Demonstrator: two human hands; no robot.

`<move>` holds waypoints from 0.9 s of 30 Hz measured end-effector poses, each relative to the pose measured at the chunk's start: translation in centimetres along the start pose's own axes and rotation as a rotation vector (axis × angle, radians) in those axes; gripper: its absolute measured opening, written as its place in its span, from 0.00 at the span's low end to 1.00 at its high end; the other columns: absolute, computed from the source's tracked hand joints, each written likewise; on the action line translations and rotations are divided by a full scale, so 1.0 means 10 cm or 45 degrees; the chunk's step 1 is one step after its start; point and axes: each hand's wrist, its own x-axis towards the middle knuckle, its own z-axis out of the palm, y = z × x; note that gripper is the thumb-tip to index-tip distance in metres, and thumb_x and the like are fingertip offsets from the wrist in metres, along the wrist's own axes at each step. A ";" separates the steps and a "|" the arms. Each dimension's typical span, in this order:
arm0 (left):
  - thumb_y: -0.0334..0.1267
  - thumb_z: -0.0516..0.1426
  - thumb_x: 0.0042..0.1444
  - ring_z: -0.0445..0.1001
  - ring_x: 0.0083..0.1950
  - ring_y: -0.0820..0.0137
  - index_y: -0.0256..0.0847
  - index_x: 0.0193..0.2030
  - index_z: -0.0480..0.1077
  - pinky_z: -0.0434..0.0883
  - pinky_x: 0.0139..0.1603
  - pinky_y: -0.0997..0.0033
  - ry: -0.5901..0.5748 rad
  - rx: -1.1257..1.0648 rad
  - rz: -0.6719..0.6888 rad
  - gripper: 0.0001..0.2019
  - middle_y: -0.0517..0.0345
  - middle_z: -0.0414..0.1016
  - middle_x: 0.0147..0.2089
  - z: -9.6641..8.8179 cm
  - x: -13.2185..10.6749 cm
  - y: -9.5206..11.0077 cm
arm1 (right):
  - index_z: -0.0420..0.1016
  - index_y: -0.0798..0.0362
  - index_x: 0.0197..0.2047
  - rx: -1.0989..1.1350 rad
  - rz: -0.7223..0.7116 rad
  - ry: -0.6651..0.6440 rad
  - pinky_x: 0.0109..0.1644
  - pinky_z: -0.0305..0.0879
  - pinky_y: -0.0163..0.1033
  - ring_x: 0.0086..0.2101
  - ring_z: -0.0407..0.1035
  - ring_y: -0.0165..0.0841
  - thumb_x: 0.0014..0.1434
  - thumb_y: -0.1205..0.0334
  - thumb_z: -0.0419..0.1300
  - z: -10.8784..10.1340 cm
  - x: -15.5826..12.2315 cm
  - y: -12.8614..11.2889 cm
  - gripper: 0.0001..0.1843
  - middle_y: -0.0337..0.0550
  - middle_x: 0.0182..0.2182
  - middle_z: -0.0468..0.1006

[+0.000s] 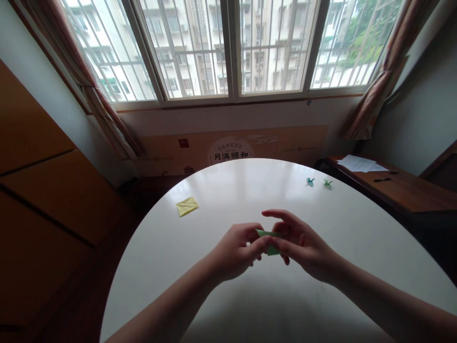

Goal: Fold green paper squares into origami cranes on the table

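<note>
A small folded piece of green paper (pixel 270 239) is pinched between both my hands just above the white round table (pixel 221 190). My left hand (pixel 237 252) grips its left end with curled fingers. My right hand (pixel 300 243) holds its right end with thumb and fingers, the index finger stretched out over it. A yellow folded paper (pixel 186 206) lies flat on the table to the left. Two tiny finished paper cranes, one teal (pixel 310 181) and one green (pixel 327 183), stand at the far right of the table.
A wooden side desk (pixel 400 186) at the right carries white sheets (pixel 360 163) and a dark pen (pixel 382 180). Barred windows and curtains fill the back wall. A printed cardboard panel (pixel 228 150) leans under the sill. Wooden cabinets (pixel 43 190) stand at the left.
</note>
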 end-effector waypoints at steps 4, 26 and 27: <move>0.48 0.56 0.62 0.69 0.24 0.73 0.36 0.29 0.70 0.68 0.21 0.78 0.017 -0.132 0.031 0.17 0.59 0.69 0.24 0.01 0.01 -0.01 | 0.66 0.45 0.64 0.005 0.015 -0.004 0.27 0.66 0.31 0.29 0.66 0.29 0.63 0.59 0.66 0.00 -0.01 0.02 0.27 0.36 0.30 0.71; 0.50 0.61 0.59 0.68 0.24 0.75 0.34 0.34 0.74 0.68 0.20 0.79 0.277 -0.138 0.122 0.17 0.60 0.70 0.25 -0.10 0.03 0.00 | 0.67 0.47 0.62 -0.014 0.010 0.075 0.26 0.67 0.32 0.28 0.66 0.30 0.61 0.60 0.67 0.01 0.01 -0.01 0.27 0.36 0.30 0.71; 0.49 0.61 0.58 0.69 0.24 0.75 0.34 0.33 0.74 0.68 0.21 0.79 0.252 -0.111 0.117 0.17 0.59 0.71 0.25 -0.09 0.03 0.01 | 0.66 0.46 0.63 -0.025 0.006 0.070 0.26 0.67 0.32 0.28 0.66 0.30 0.61 0.60 0.67 0.02 0.00 -0.01 0.28 0.36 0.30 0.71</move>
